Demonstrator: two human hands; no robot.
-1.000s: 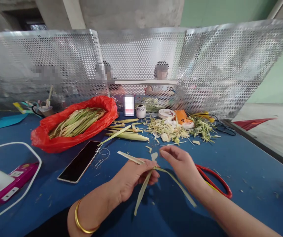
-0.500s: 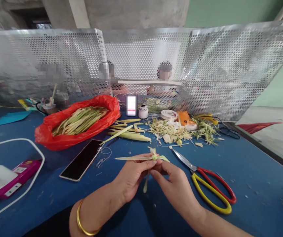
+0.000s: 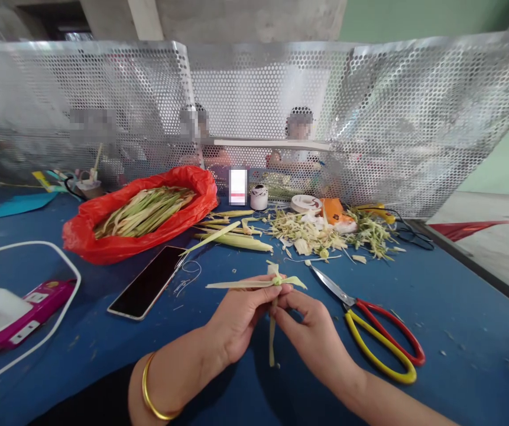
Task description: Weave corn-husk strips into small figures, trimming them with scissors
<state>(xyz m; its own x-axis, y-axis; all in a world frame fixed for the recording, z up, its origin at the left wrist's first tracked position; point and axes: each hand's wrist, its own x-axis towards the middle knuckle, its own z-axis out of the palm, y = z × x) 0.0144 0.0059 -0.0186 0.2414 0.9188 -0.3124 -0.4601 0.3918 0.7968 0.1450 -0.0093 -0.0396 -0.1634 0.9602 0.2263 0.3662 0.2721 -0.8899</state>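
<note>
Both of my hands meet over the blue table (image 3: 458, 319), pinching a pale green leaf strip (image 3: 240, 284) that is knotted or folded at its middle. My left hand (image 3: 236, 316) is closed on the strip from the left, a gold bangle on its wrist. Closed as well, my right hand (image 3: 310, 331) grips the strip where a tail hangs down between the two hands. One end of the strip sticks out to the left, short ends point up and right.
Red and yellow scissors (image 3: 369, 328) lie just right of my hands. A dark phone (image 3: 148, 283) lies to the left, a red bag of green strips (image 3: 141, 216) behind it. Leaf trimmings (image 3: 320, 234) are piled at the back. People sit behind a perforated metal screen (image 3: 369, 118).
One second ago my hands were apart with long strip ends hanging loose. They have come together on the strip, and the hanging tail now points straight down.
</note>
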